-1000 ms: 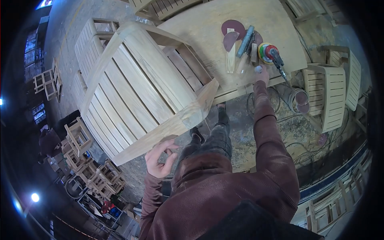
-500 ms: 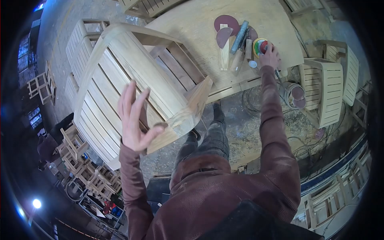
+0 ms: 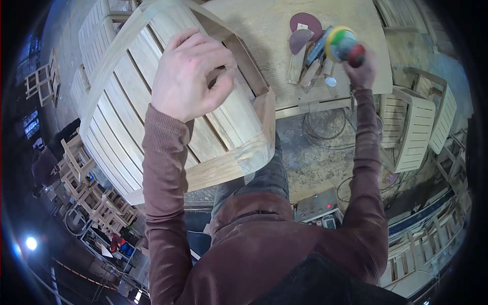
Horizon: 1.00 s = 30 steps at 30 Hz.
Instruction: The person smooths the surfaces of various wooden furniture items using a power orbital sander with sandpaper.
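My left hand (image 3: 195, 76) is raised over the slatted wooden seat frame (image 3: 114, 114), its fingers loosely bent and a gap showing between thumb and fingers; nothing is in it. My right hand (image 3: 363, 75) grips a round sander (image 3: 343, 43) with a yellow rim, green middle and red part, blurred by motion and lifted over the worktable (image 3: 284, 109). Beside the sander lie a maroon sanding disc (image 3: 311, 21), a folded disc (image 3: 300, 41), a blue cylindrical tool (image 3: 316, 53) and several wooden sticks (image 3: 296, 69). A small white round object (image 3: 331, 81) is near the table's front edge.
Slatted chairs (image 3: 414, 127) stand at the right, and hoses (image 3: 325, 132) coil on the floor below the table. More wooden frames (image 3: 96, 201) are piled at the lower left, near another person (image 3: 44, 166). A control box (image 3: 317, 204) sits close to my right side.
My right hand has lifted the sander off the table, moving it to the right. My left hand has risen and turned from spread fingers to bent ones. The view has shifted slightly.
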Tool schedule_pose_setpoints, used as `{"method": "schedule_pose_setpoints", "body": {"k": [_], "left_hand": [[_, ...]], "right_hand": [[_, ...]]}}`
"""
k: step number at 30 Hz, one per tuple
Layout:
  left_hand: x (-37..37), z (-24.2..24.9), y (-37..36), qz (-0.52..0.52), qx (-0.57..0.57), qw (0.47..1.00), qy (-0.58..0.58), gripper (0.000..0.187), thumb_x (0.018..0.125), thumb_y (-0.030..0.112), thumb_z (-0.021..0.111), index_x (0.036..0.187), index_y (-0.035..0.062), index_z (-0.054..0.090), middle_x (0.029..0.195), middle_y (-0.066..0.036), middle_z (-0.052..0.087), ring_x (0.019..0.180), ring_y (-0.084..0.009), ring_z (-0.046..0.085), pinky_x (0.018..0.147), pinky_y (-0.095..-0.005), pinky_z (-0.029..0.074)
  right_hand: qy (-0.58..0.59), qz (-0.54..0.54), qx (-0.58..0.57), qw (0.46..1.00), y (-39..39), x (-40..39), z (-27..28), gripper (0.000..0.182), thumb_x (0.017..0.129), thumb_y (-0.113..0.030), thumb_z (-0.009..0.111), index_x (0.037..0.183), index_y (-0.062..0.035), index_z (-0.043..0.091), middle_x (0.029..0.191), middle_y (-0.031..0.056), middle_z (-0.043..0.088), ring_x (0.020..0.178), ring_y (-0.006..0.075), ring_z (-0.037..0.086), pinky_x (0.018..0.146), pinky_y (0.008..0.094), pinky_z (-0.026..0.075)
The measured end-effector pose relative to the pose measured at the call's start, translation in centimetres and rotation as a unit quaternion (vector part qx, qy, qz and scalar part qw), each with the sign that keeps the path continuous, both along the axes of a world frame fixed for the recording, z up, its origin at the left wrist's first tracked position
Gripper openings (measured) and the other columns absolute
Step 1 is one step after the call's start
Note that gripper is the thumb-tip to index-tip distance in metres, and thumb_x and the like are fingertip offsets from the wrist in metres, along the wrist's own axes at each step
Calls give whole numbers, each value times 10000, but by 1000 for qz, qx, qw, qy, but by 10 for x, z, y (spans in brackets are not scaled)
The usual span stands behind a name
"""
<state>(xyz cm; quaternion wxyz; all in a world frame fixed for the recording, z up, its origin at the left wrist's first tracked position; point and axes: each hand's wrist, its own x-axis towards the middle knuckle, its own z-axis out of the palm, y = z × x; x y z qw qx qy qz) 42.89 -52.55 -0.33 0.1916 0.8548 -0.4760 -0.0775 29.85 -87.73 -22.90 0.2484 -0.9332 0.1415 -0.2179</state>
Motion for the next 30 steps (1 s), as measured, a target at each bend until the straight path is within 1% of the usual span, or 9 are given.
{"method": "schedule_pose_setpoints", "body": {"k": [2, 6, 8, 12, 14, 18, 21, 25, 30], "left_hand": [[0, 1, -2, 19, 24, 999, 9, 88, 685, 81, 571, 751, 92, 628, 813, -12, 656, 893, -213, 607, 992, -444, 348], [4, -2, 3, -3, -21, 1000, 18, 87, 675, 72, 562, 736, 90, 623, 802, -13, 659, 878, -217, 611, 971, -434, 366], [7, -3, 5, 0, -55, 998, 29, 109, 673, 48, 539, 733, 87, 622, 797, -15, 661, 860, -215, 616, 958, -432, 371], [9, -4, 6, -9, -56, 997, 50, 128, 681, 28, 520, 737, 81, 621, 797, -17, 662, 853, -210, 619, 947, -427, 374], [10, -2, 6, -11, -57, 997, 44, 142, 690, 1, 502, 735, 73, 616, 794, -19, 658, 851, -207, 617, 939, -413, 376], [12, -5, 8, -11, -90, 994, 66, 134, 698, -6, 499, 731, 64, 608, 784, -25, 651, 841, -210, 616, 925, -396, 382], [11, -5, 6, -11, -118, 992, 38, 127, 655, -26, 516, 699, 61, 599, 727, -22, 634, 755, -220, 600, 846, -347, 420], [9, -7, 6, 4, -122, 992, 39, 142, 672, -28, 513, 710, 69, 609, 734, -26, 636, 774, -220, 604, 845, -346, 420], [9, -7, 7, 16, -112, 993, 44, 150, 675, -30, 510, 718, 71, 613, 746, -35, 637, 793, -227, 601, 853, -341, 420]], "right_hand": [[15, 162, 48, 985, 48, 27, 33, 612, 571, -138, 729, 1144, -180, 520, 1103, 122, 501, 949, 322, 558, 776, 407, 505], [214, 351, 33, 911, 146, 57, 23, 541, 634, -157, 712, 1138, -228, 526, 1044, 145, 499, 899, 321, 589, 716, 405, 522], [188, 437, 0, 880, 177, 58, -8, 512, 670, -158, 691, 1146, -227, 516, 1024, 163, 486, 853, 327, 597, 694, 412, 517], [225, 451, 7, 864, 197, 64, -15, 484, 693, -154, 669, 1144, -232, 510, 1052, 173, 473, 846, 335, 592, 695, 420, 514], [176, 515, -46, 838, 208, 63, -19, 458, 701, -150, 658, 1127, -233, 511, 1067, 181, 462, 844, 344, 585, 695, 420, 508], [158, 509, -44, 845, 207, 59, -14, 409, 711, -177, 653, 1093, -231, 517, 1055, 174, 462, 817, 346, 583, 695, 410, 505], [211, 510, -58, 832, 203, 63, -13, 384, 724, -186, 645, 1084, -237, 522, 1059, 154, 470, 829, 333, 581, 700, 397, 509], [147, 446, -59, 881, 205, 59, -23, 355, 734, -214, 638, 1069, -241, 526, 1032, 144, 471, 796, 316, 585, 648, 401, 500], [137, 479, -65, 864, 198, 54, -21, 361, 734, -217, 640, 1077, -231, 527, 1036, 147, 473, 758, 321, 585, 647, 410, 504]]}}
